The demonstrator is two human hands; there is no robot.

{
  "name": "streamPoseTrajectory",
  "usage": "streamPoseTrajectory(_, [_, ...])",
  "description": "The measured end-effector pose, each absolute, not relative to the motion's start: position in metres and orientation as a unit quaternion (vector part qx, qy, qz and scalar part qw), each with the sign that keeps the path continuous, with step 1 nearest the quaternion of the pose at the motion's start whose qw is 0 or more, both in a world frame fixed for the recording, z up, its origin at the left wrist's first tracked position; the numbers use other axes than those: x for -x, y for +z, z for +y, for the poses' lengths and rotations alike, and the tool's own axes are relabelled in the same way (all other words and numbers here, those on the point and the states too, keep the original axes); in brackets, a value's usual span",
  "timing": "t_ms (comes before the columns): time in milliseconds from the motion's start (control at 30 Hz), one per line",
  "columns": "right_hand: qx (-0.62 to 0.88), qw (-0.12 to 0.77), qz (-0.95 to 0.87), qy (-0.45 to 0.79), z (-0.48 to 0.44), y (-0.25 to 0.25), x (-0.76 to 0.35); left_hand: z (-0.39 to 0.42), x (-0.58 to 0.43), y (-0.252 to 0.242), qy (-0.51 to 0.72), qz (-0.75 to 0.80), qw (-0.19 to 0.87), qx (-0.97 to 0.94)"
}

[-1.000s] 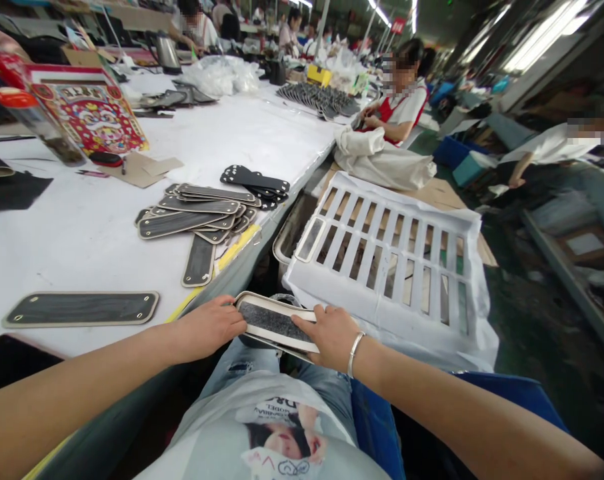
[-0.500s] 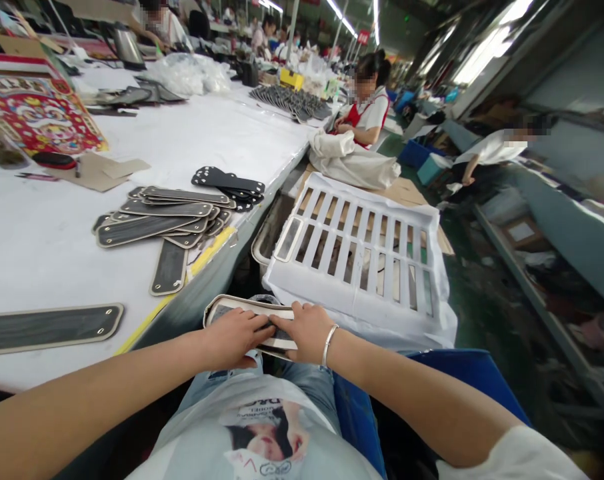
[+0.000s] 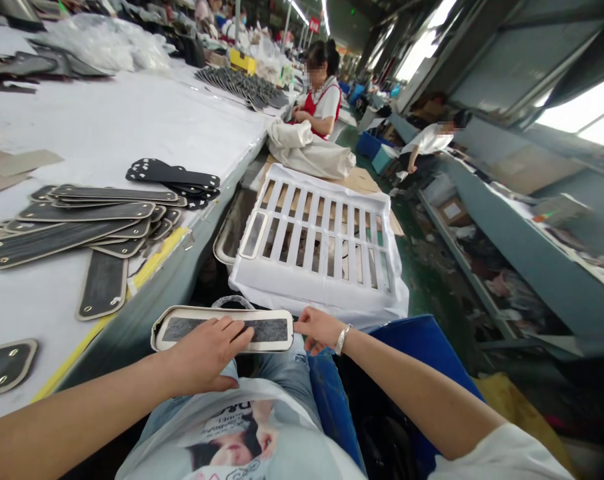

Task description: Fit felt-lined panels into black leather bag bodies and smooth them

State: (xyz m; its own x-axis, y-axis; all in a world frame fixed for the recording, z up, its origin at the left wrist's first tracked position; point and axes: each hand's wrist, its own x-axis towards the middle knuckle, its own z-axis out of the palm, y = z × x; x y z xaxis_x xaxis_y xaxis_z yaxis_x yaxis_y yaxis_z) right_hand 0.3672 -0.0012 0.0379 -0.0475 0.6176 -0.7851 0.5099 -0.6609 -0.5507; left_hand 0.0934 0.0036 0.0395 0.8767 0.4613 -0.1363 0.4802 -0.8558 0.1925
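A long panel with rounded corners, pale border and dark grey middle [image 3: 272,331] lies across my lap. My left hand [image 3: 205,352] rests on it, fingers stretched over the dark middle and thumb apart at the near side. At the panel's right end is my right hand [image 3: 323,330], its fingers curled and the index fingertip against or just beside the edge. What those fingers hold, if anything, is hidden. Similar dark panels with eyelets [image 3: 77,230] are piled on the table to the left.
A white slotted rack [image 3: 317,280] stands ahead, with one panel [image 3: 255,235] at its left side. Black pieces [image 3: 175,180] lie near the white table's [image 3: 132,127] edge. A blue bin [image 3: 432,360] stands at my right. Two co-workers [image 3: 325,100] are farther off.
My hands have moved apart: the left lies along the panel, the right has shifted to its right end, uncovering more of the panel. The view has turned right.
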Motion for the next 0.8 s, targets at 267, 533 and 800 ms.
streamPoseTrajectory(267, [0.592, -0.013, -0.478, 0.649, -0.010, 0.022, -0.364, 0.003, -0.124, 0.044, -0.092, 0.266, 0.081, -0.956])
streamPoseTrajectory(533, [0.609, 0.078, -0.485, 0.622, -0.020, 0.030, -0.369, 0.008, -0.124, 0.034, -0.095, 0.256, 0.086, -0.958])
streamPoseTrajectory(800, [0.614, 0.089, -0.478, 0.622, -0.019, 0.036, -0.369, 0.015, -0.126, 0.033, -0.072, 0.241, 0.087, -0.964])
